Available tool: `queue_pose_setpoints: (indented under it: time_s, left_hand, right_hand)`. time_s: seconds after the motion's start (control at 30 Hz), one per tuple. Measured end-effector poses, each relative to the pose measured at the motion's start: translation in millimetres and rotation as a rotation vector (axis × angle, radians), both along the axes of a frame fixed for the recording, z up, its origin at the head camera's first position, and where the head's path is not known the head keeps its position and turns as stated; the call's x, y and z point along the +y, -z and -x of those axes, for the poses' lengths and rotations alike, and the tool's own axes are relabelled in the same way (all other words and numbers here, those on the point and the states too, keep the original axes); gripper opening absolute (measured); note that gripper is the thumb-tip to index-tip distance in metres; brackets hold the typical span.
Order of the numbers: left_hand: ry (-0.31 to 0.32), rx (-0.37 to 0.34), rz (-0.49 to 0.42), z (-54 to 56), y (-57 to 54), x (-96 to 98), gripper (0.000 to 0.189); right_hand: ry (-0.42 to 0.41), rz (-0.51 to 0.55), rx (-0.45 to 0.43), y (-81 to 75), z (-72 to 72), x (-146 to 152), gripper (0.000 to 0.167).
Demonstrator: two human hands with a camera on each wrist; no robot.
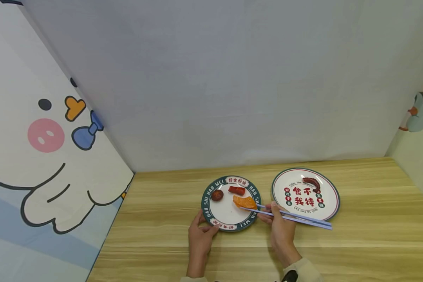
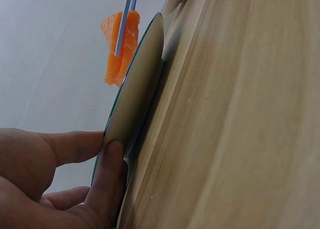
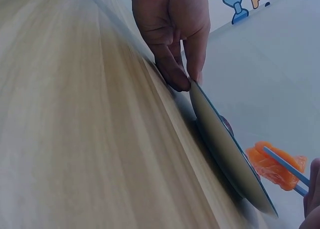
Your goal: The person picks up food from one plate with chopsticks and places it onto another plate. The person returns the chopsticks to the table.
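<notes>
My left hand [image 1: 201, 237] pinches the near-left rim of a dark-green-bordered plate [image 1: 220, 214], thumb on top and fingers beneath, as the left wrist view shows. In my right hand [image 1: 282, 232] is a pair of pale blue-purple chopsticks [image 1: 304, 219]. Their tips clasp an orange, white-streaked salmon slice [image 1: 244, 202] over the plate's right part; in the right wrist view the salmon [image 3: 275, 169] appears at the plate's far side. I cannot tell if its underside touches the plate. A round brown piece [image 1: 217, 195] and a red piece [image 1: 237, 190] lie on the same plate.
To the right stands a white plate with printed red characters [image 1: 329, 205], bearing a curved dark-red piece like a tentacle [image 1: 313, 182]. The right hand and chopsticks overlap its near-left edge. A pale wall [image 1: 253, 98] rises behind the wooden table [image 1: 155, 219]; a cartoon-printed panel [image 1: 46, 168] borders the left.
</notes>
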State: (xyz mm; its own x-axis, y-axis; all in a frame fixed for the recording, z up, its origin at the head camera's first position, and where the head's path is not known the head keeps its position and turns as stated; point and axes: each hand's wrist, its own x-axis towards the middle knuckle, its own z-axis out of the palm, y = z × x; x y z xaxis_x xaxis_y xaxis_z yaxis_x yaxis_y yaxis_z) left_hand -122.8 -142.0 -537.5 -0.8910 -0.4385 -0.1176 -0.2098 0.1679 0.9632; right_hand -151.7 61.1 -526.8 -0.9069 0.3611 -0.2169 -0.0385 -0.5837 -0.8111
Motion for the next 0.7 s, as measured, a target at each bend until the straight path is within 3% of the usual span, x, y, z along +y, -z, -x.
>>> queue_pose_setpoints:
  time_s: [0.7]
  left_hand:
    - [-0.004,-0.041,0.019,1.4,-3.2,1.2,0.078]
  right_hand:
    - [0.022,0.025,0.01,-6.7,-0.2,9.2,0.03]
